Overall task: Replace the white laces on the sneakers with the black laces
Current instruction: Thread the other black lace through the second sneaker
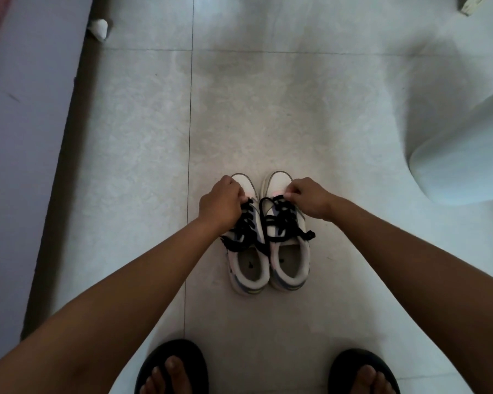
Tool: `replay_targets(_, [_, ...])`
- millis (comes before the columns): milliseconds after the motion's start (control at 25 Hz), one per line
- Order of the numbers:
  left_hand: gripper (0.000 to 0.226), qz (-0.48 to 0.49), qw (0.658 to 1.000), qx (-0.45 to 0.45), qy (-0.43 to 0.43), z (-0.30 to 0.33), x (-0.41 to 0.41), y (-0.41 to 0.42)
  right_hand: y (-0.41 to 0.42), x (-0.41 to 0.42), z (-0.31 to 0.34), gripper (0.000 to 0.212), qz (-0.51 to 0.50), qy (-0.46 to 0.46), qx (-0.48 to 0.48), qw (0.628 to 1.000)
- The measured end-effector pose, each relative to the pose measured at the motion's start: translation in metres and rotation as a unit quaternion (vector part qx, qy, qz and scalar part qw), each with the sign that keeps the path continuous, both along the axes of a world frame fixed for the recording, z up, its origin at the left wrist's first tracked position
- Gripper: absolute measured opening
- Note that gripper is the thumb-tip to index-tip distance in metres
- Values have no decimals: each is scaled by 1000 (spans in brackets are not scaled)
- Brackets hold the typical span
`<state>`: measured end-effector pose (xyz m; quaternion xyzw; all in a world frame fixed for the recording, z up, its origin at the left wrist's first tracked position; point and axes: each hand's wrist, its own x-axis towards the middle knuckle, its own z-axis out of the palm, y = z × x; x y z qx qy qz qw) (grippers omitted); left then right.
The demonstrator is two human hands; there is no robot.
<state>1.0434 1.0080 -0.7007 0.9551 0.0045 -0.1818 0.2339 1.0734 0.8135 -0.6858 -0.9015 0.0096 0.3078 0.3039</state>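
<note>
Two white sneakers stand side by side on the tiled floor, toes pointing away from me. Black laces run through both: the left sneaker [249, 268] and the right sneaker [291, 263]. The black laces [282, 220] cross over the tongues, with loose ends spilling to the sides. My left hand [219, 204] has its fingers curled at the front of the left sneaker's lacing. My right hand [310, 199] pinches the lace near the toe end of the right sneaker. No white laces are in view.
My two feet in black sandals, left [172, 368] and right [363, 372], stand at the bottom edge. A lilac wall with a dark skirting [57, 177] runs along the left. A pale curved object [464, 160] juts in at right. A small white lump [98, 28] lies by the wall.
</note>
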Motion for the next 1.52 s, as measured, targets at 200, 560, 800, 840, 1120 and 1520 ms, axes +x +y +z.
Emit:
replay_targets(200, [18,7,994,-86,-63,7,-31,5,-7,-26,-1,16,100,-162,-71,979])
replay_targets(560, [15,-60,994,89,-34,13,-20,-21,7,-27,-7,23,207,-155,-216,942])
replay_targets(800, [6,65,996,-43,-35,2,-23,-4,-11,-34,-10,21,205,-174,-151,951])
replay_targets(840, [4,86,993,-77,-37,0,-24,1,-14,-38,-9,21,189,-177,-140,956])
replay_targets(1120, [7,151,969,-180,-74,-3,-46,9,19,-45,10,16,118,-233,-47,964])
replay_targets(1520, [14,33,996,-87,1,10,-48,9,67,-43,12,24,185,-127,-73,972])
